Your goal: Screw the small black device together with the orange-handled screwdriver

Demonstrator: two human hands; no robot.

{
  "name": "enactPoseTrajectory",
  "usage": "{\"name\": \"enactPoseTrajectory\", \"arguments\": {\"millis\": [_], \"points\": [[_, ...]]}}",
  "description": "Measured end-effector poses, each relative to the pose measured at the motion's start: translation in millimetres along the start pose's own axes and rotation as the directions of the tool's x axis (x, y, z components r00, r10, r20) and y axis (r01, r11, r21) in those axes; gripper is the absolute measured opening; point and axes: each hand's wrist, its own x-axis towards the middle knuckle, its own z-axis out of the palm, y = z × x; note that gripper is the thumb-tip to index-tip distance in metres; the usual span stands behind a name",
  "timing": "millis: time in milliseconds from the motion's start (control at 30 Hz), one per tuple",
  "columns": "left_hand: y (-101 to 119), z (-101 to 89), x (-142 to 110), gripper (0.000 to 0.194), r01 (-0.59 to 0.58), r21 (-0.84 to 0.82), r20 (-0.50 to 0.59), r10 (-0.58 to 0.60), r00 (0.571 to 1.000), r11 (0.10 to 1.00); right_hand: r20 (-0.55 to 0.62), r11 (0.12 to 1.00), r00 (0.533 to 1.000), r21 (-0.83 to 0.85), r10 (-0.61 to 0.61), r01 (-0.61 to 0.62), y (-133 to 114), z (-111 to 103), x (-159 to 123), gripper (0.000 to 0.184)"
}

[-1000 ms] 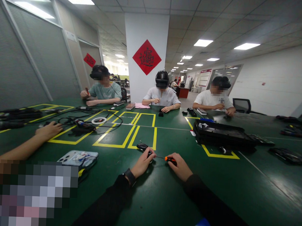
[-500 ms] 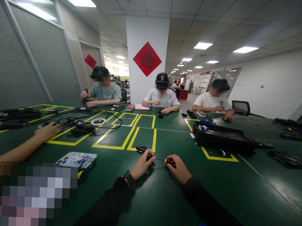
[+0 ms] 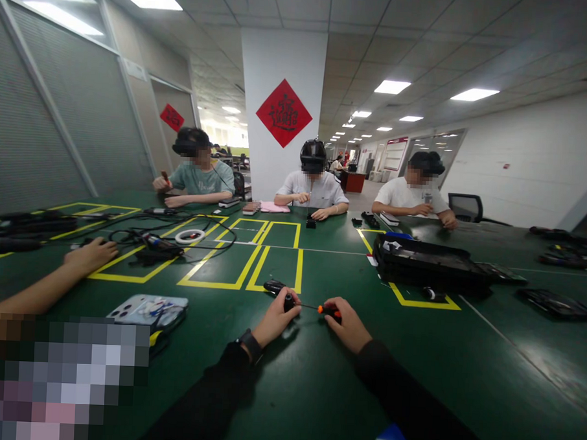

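My left hand [image 3: 272,319] is closed around a black device [image 3: 274,286] with a rounded end, whose exact kind I cannot make out. Fingers of my right hand [image 3: 351,330] wrap the orange-and-black handle of a screwdriver [image 3: 322,309]. Its thin shaft lies nearly level and points left at the device. Whether the tip sits in a screw is hidden by my left fingers. Both hands are just above the green table [image 3: 310,389].
At left lie a pale tray [image 3: 119,311] with small parts, a co-worker's hand [image 3: 91,255] and tangled black cables. A long black housing [image 3: 427,268] and a flat dark panel [image 3: 555,304] lie at right. Co-workers sit across the table.
My view has shifted slightly. My hands keep almost the same pose, with the screwdriver still against or close to the device.
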Motion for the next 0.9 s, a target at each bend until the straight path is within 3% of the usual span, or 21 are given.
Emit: {"name": "enactPoseTrajectory", "arguments": {"millis": [233,900], "points": [[-2.1,0.1,-0.2,0.015,-0.006,-0.002,0.01,0.006,1.0,1.0,0.006,0.999,0.999,-0.041,-0.036,0.036,1.0,-0.4,1.9,0.016],[-0.3,0.3,-0.7,0.012,0.005,-0.012,-0.009,-0.006,1.0,1.0,0.016,1.0,1.0,-0.02,-0.001,0.001,0.6,-0.9,0.5,0.021]]}}
